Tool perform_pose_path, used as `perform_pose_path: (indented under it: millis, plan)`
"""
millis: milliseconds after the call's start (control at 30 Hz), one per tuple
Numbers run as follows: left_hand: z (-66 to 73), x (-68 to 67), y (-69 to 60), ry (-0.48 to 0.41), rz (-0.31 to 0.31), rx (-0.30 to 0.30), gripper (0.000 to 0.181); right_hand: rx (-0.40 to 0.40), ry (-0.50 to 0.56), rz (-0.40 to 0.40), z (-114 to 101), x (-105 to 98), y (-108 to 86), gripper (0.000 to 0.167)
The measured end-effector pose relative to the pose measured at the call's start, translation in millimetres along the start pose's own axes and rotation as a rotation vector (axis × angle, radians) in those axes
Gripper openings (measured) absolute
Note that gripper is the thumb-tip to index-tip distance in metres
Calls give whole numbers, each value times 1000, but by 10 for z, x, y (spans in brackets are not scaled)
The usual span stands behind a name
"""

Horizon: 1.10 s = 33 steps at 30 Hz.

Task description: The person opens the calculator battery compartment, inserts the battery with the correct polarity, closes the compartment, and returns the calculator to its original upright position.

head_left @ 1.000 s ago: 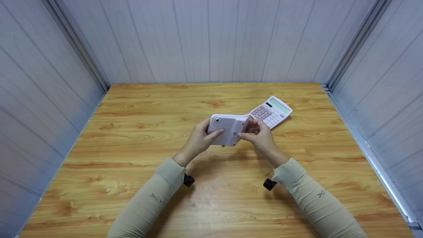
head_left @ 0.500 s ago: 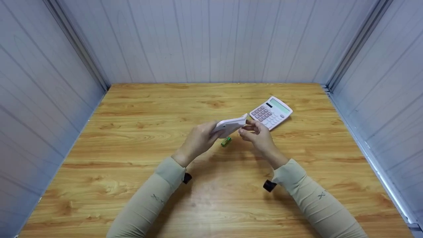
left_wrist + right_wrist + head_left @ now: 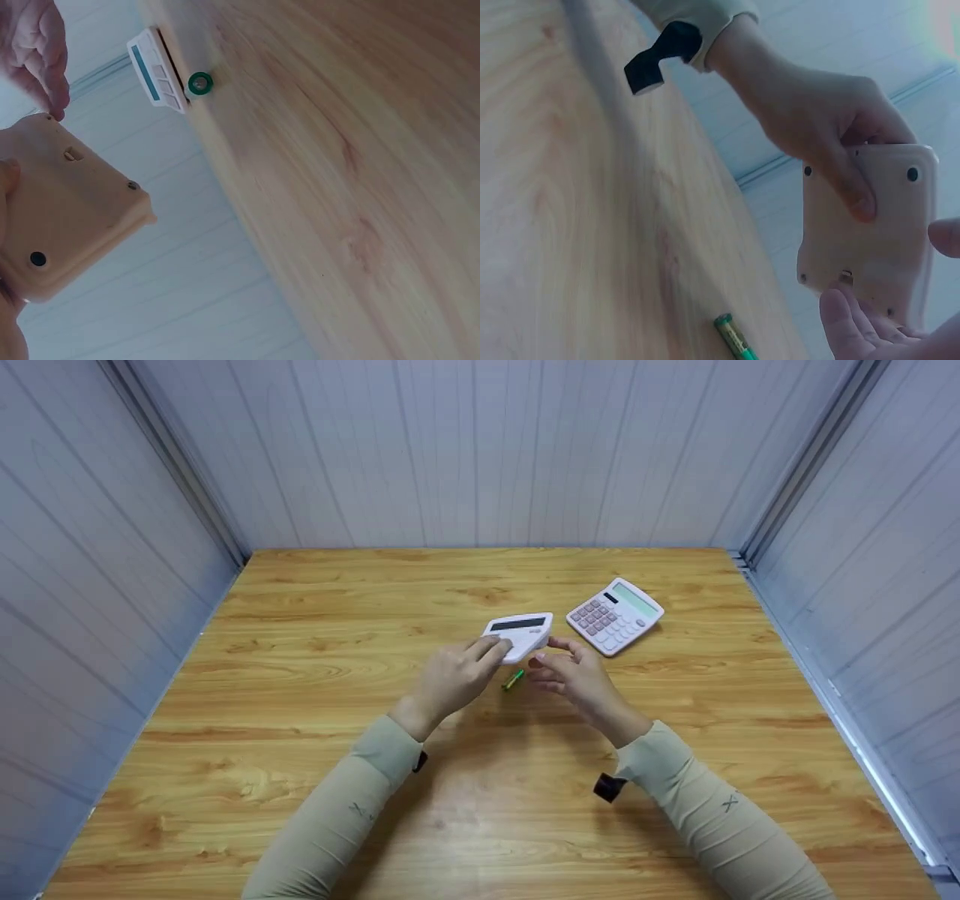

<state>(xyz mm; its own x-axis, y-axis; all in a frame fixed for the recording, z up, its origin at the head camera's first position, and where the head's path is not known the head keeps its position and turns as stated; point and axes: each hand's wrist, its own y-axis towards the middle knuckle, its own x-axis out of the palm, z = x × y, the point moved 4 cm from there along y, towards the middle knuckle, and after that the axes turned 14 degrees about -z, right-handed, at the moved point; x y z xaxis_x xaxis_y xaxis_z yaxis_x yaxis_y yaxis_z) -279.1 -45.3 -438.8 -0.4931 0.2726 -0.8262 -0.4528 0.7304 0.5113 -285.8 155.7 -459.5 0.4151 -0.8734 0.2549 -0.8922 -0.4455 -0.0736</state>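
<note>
In the head view my left hand [image 3: 454,679] grips a white calculator [image 3: 525,637] above the table, its keys and display facing up. The right wrist view shows the left thumb on the calculator's back [image 3: 877,225]. My right hand [image 3: 581,679] is beside its right edge, fingers loosely bent; in the right wrist view its fingertips are near the small latch, and I cannot tell if they touch. A green battery [image 3: 513,679] is just below the held calculator, seen end-on as a green ring [image 3: 199,83] in the left wrist view.
A second pink-and-white calculator [image 3: 616,617] lies face up on the wooden table [image 3: 300,765], right of and behind the held one. Pale panelled walls [image 3: 472,450] stand at the back and both sides. Black wrist cameras hang below both cuffs.
My left hand has turned the calculator from back-facing to face-up in the head view. The right hand has come off its edge and shifted slightly left and down. The battery has come into view.
</note>
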Motion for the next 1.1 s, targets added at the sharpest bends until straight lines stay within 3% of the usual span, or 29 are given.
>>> perform_pose_path:
  millis: [267,433,600,733,967,1100]
  plan:
    - [55,16,-6,159,-61,79,25,98,145,18,-44,-4,5,43]
    - [103,7,5,278,-61,129,24,121,195,36,-68,3,19,36]
    - [149,-9,24,327,-60,169,23,132,224,32,-69,3,25,29]
    - [182,-21,32,357,-59,186,20,149,248,31,-76,-16,25,34]
    - [189,-25,33,292,-77,122,22,155,213,27,-49,-43,48,32]
    - [131,-41,32,152,-169,6,50,152,172,29,-22,-68,58,39]
